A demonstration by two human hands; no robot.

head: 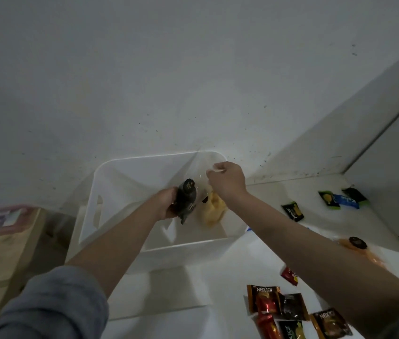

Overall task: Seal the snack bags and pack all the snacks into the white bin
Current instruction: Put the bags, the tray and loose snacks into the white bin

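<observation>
Bag (211, 204), clear, thin & floppy w/ light yellow snacks, is hanging over the white bin (144, 167); right hand (227, 181) is pinching its top edge, left hand (166, 204) is clamping the dark-label side, so hold near the mouth.

Your white worktop (242, 277) carries the white bin (110, 192), scattered snack packets (264, 299) and an orange bag (362, 253).
</observation>
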